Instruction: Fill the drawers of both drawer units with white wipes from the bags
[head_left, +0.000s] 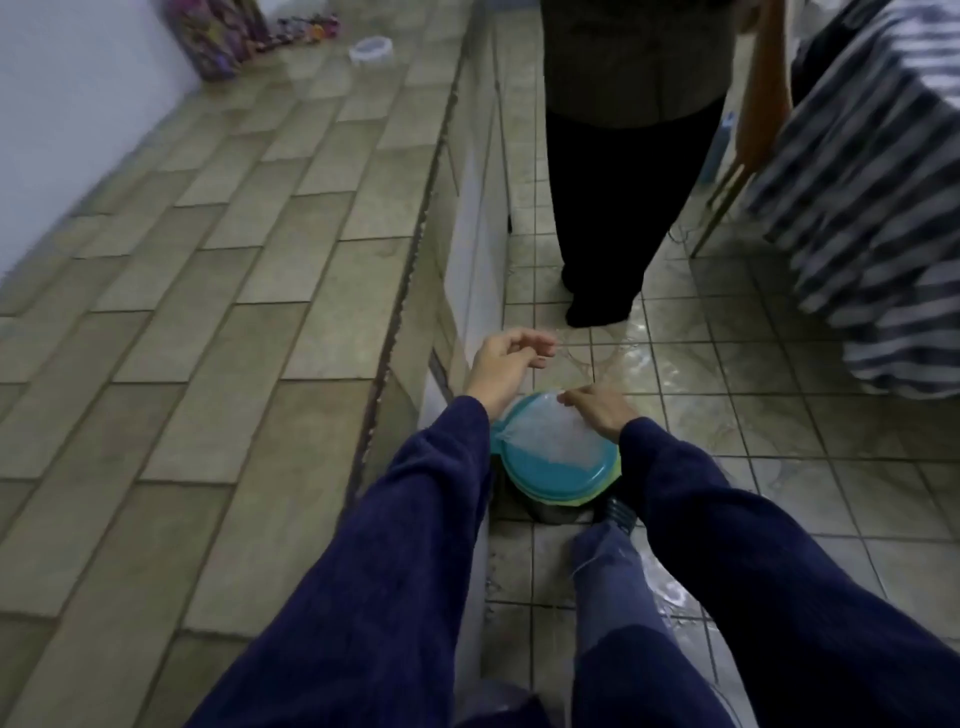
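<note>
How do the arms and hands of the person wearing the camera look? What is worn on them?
Both arms are covered by long dark blue sleeves of a soft, fuzzy-looking fabric, reaching the wrists. The left sleeve and the right sleeve look alike, plain, with no visible markings. The left hand and the right hand are bare: no gloves, and no rings or watch can be made out.

Two long dark navy sleeves of soft, fuzzy fabric, reaching down to the wrists, bare left hand (506, 364) and bare right hand (597, 408) beyond the cuffs, faded blue denim trouser leg (608, 577) below, loose pale thread at its seam
</note>
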